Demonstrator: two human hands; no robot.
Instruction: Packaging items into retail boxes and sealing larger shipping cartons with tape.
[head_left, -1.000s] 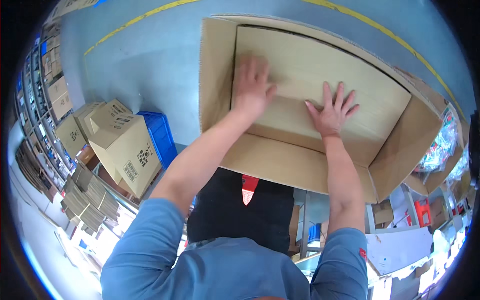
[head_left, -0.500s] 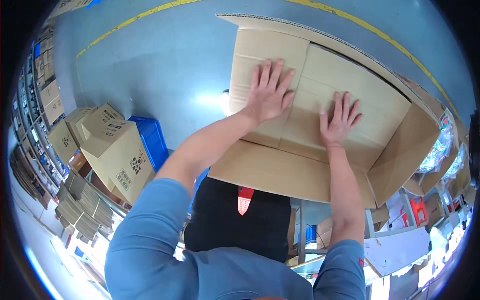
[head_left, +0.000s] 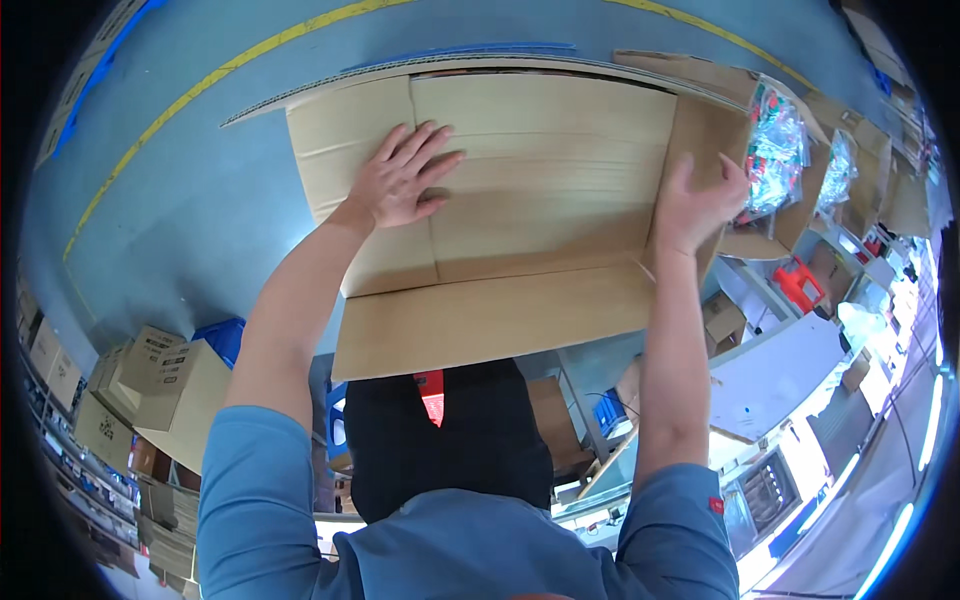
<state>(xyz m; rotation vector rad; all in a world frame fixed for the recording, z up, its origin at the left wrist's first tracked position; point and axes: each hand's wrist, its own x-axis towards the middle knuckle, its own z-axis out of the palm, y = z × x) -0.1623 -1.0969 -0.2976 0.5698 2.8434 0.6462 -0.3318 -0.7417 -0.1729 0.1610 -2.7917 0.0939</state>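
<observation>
A large open cardboard box (head_left: 550, 160) lies before me, its plain brown inner panels and raised flaps showing. My left hand (head_left: 400, 180) rests flat on the inner panel at the left, fingers stretched out. Over the right-hand flap (head_left: 700, 140) is my right hand (head_left: 703, 205), with thumb and fingers apart. Its fingertips reach the outer edge of that flap, beside a clear plastic bag of small coloured items (head_left: 775, 155). Whether they touch the flap is hard to tell. The near flap (head_left: 490, 320) slopes toward my body.
Another open carton (head_left: 760, 245) with bagged items stands at the right. A white tabletop (head_left: 780, 375) and a red plastic object (head_left: 800, 285) are nearby. At the left are printed cartons (head_left: 185, 395) and a blue bin (head_left: 220, 340). A yellow line (head_left: 210, 80) crosses the floor.
My right hand has left the inner panel and moved to the right flap. My left hand stays flat on the box. The view has turned, bringing the box farther left.
</observation>
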